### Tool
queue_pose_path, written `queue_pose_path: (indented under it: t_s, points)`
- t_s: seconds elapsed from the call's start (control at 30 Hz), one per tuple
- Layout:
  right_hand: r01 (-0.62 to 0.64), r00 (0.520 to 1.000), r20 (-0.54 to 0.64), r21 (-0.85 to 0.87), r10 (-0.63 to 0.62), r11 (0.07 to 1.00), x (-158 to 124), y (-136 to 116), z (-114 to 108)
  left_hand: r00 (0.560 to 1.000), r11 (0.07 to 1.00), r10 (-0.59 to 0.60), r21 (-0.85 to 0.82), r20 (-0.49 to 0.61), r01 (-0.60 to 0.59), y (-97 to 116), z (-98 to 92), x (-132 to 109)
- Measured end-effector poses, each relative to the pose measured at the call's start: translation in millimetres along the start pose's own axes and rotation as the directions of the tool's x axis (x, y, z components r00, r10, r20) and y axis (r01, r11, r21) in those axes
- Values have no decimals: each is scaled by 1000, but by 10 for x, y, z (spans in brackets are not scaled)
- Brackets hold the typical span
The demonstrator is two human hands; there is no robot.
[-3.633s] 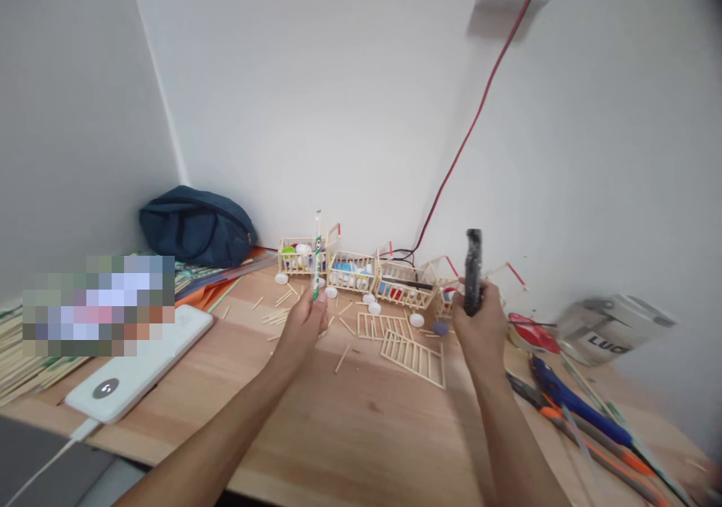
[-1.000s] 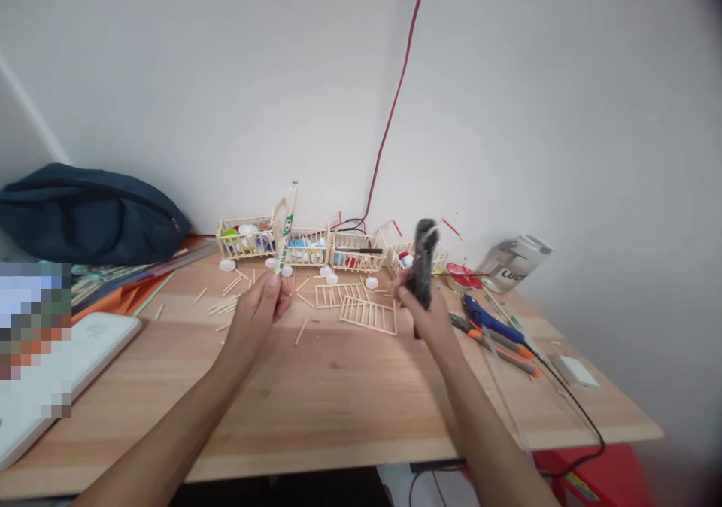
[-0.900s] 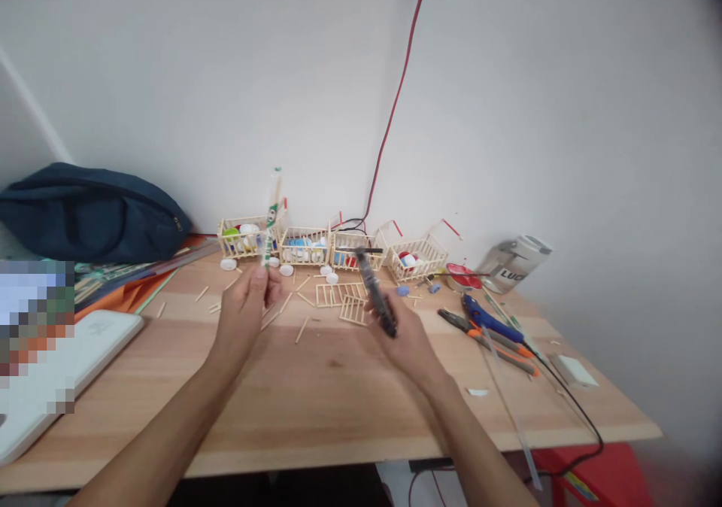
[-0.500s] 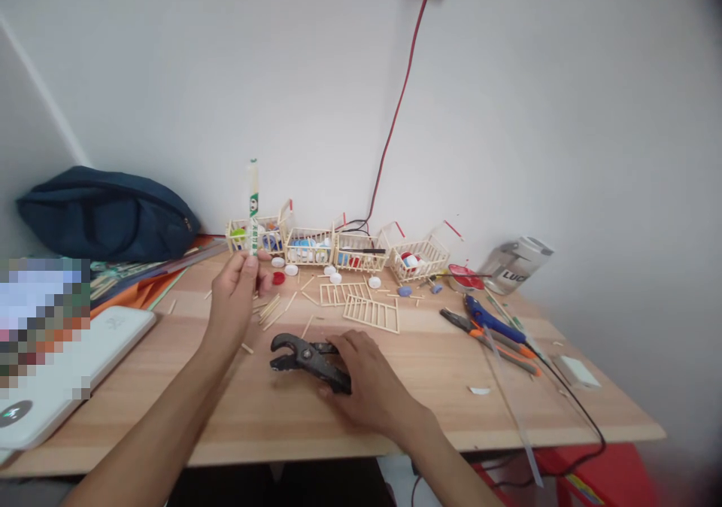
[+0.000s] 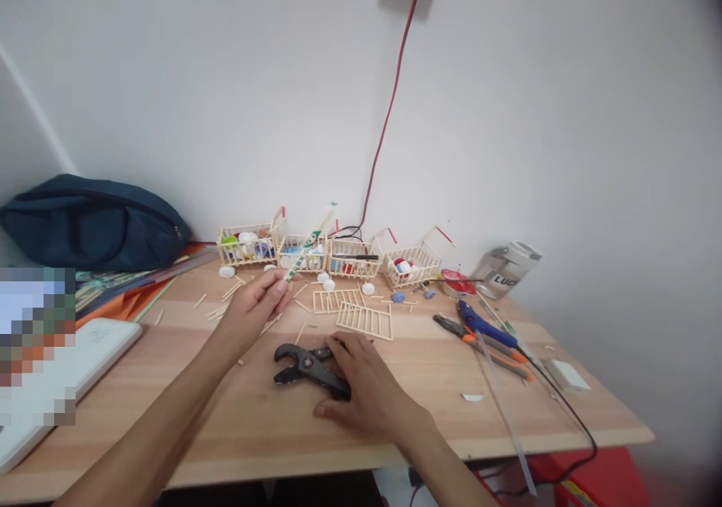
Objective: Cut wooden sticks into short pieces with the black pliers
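The desk (image 5: 432, 368) supports four stick carts (image 5: 248, 247) along its rear edge and black pliers (image 5: 313, 368) toward its front edge.

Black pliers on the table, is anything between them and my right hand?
Nothing visible is: your right hand covers one end of the black pliers. The stick frames lie beyond them, not between.

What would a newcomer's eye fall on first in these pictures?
Probably the four small carts along the wall, with coloured caps inside. Then the dark pliers on the table, handles partly under the right hand, and the slim packet that the left hand holds up before the carts.
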State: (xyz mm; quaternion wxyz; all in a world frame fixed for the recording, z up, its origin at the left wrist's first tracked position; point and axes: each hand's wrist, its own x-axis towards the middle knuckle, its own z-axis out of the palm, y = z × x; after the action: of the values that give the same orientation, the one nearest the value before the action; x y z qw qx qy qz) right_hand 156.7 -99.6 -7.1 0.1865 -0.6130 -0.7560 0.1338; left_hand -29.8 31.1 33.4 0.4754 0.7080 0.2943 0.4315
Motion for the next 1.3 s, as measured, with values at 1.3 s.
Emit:
queue_pose_path:
  t_s: [1.3]
  points:
    - [262, 799, -478, 823, 365, 504, 916, 271, -92, 916, 916, -173, 401, 362, 14, -315, -15, -112]
